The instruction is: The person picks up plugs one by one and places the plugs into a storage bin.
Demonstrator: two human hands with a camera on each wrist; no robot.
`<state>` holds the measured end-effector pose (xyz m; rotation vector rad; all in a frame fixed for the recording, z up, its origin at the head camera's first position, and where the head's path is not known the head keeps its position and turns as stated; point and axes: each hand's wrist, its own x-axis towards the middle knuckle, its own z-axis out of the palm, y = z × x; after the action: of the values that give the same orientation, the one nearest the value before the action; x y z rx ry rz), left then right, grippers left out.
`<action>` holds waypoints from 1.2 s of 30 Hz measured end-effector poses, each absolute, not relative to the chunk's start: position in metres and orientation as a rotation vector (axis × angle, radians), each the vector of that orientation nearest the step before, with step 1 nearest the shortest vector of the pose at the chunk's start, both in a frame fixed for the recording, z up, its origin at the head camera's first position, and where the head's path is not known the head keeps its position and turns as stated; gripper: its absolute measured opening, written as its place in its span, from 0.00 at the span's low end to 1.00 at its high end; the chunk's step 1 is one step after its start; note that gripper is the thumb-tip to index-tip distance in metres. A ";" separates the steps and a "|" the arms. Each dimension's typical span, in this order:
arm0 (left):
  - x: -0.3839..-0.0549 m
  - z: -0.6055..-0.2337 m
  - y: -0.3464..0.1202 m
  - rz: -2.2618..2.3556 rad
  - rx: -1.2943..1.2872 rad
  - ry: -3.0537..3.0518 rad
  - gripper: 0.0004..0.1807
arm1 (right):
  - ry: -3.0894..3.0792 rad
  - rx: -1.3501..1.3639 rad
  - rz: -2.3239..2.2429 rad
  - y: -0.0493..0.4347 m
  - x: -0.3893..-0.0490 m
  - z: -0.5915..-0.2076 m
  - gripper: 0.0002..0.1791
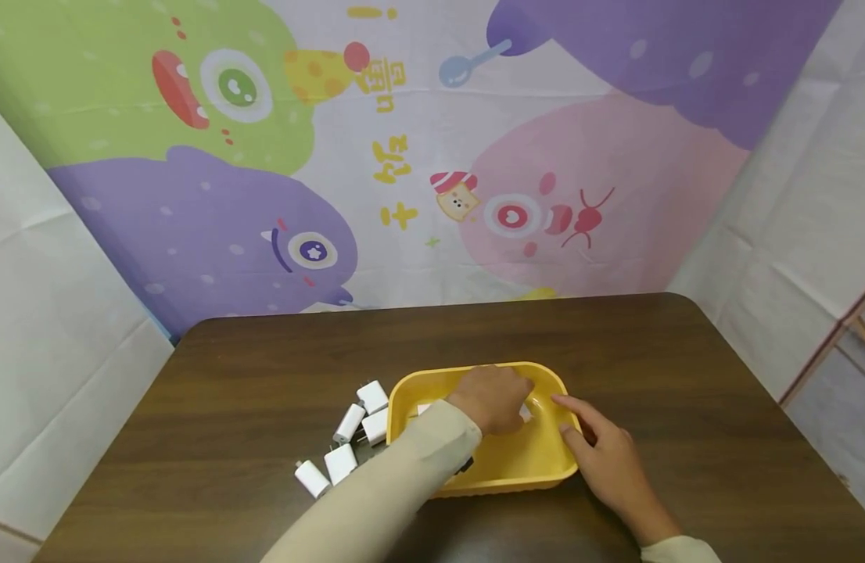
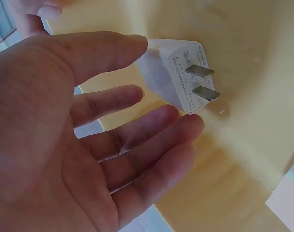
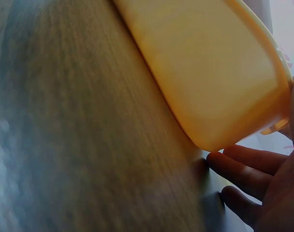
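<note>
A yellow plastic basin point(image 1: 506, 461) stands on the table. Reaching down inside it is my left hand point(image 1: 492, 397), which holds a white plug charger point(image 2: 190, 77) between thumb and fingertips, its two metal prongs facing out. My right hand point(image 1: 608, 453) grips the basin's right end, with the thumb over the rim; in the right wrist view its fingers point(image 3: 241, 171) lie against the outer wall near the bottom corner. Part of another white charger point(image 1: 423, 408) shows in the basin's left end, mostly hidden behind the left sleeve.
Left of the basin, several white plug chargers point(image 1: 349, 423) lie loose on the brown wooden table point(image 1: 214, 438), some close against the basin's wall. A cartoon-printed cloth point(image 1: 404, 258) hangs behind the table's back edge.
</note>
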<state>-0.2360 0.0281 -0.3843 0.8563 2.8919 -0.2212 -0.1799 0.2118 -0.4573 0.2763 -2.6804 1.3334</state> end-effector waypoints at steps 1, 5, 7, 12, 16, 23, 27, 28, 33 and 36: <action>-0.236 -0.385 0.028 -0.227 0.855 2.898 0.13 | -2.682 0.275 1.335 0.212 -0.180 -0.457 0.19; -0.235 -0.385 0.026 -0.260 0.820 2.911 0.13 | -2.687 0.267 1.328 0.212 -0.180 -0.457 0.19; -0.235 -0.383 0.024 -0.269 0.782 2.921 0.12 | -2.688 0.266 1.341 0.211 -0.180 -0.457 0.19; -0.232 -0.377 0.017 -0.261 0.729 2.940 0.13 | -2.689 0.268 1.359 0.211 -0.181 -0.458 0.20; -0.229 -0.371 0.007 -0.264 0.758 2.972 0.14 | -2.680 0.281 1.374 0.212 -0.181 -0.458 0.20; -0.216 -0.369 -0.013 -0.139 0.885 3.107 0.09 | -2.691 0.277 1.393 0.212 -0.180 -0.455 0.20; -0.208 -0.366 -0.024 -0.049 0.894 3.186 0.09 | -2.695 0.275 1.372 0.212 -0.180 -0.453 0.20; -0.207 -0.364 -0.027 -0.023 0.895 3.203 0.11 | -2.698 0.272 1.365 0.212 -0.180 -0.453 0.20; -0.203 -0.357 -0.044 0.094 0.886 3.274 0.12 | -2.706 0.257 1.361 0.212 -0.180 -0.454 0.20; -0.203 -0.355 -0.055 0.164 0.844 3.287 0.13 | -2.707 0.259 1.356 0.211 -0.180 -0.455 0.20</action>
<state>-0.2029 -0.0553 -0.3551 0.8440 3.2869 0.1643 -0.1800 0.2113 -0.4554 0.2591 -2.7074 1.3558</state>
